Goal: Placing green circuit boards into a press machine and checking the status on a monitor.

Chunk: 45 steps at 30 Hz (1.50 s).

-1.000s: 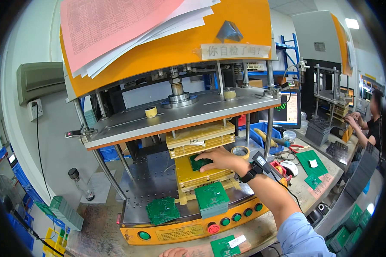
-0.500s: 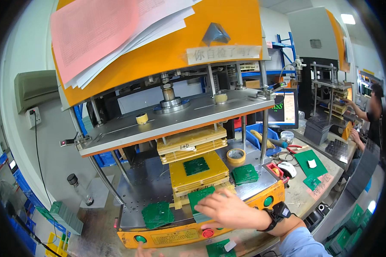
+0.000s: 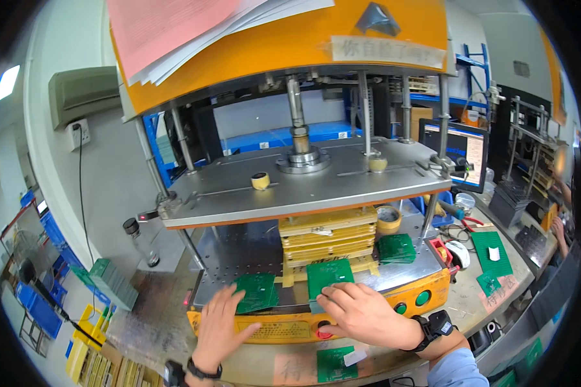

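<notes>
A press's metal plate (image 3: 316, 190) is down, its yellow fixture (image 3: 329, 238) closed against the lower part; no board shows inside. In front of the fixture stands a stack of green circuit boards (image 3: 329, 272). My right hand (image 3: 371, 317) bends its fingers over the near right edge of the top board, the thumb lower down in front. My left hand (image 3: 219, 330) is open, fingers spread, beside a loose pile of green circuit boards (image 3: 257, 292) on the left of the press bed. To the fixture's right lies another pile of green boards (image 3: 396, 249).
A tape roll (image 3: 388, 220) sits behind the right pile. The press's yellow front (image 3: 271, 331) carries green buttons (image 3: 423, 297) and a red one. On the bench at right are a mouse (image 3: 457, 254), green boards (image 3: 490, 253) and a monitor (image 3: 468, 155). One board (image 3: 336, 366) lies nearest me.
The press plate has come down and the fixture has closed over the board on it. My left hand has risen from the left green button to the left pile. My view has shifted left.
</notes>
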Available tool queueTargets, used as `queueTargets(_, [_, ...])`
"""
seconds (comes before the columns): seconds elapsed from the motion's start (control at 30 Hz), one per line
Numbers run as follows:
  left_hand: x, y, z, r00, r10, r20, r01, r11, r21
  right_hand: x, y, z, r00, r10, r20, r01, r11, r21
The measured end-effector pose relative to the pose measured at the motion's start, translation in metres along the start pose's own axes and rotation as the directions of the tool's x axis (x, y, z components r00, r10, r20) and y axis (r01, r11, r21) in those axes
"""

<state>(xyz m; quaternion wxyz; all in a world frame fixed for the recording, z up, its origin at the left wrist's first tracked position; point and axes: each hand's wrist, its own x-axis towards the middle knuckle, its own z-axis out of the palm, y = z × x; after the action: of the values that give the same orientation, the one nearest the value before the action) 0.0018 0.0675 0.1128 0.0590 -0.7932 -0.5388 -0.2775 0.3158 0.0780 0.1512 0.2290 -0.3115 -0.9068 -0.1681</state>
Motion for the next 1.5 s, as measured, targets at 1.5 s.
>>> queueTargets(1.5, [-0.027, -0.001, 0.019, 0.982, 0.19, -0.014, -0.19, 0.981, -0.032, -0.015, 0.03, -0.016, 0.974, -0.044, -0.22, 0.112, 0.946, 0.304])
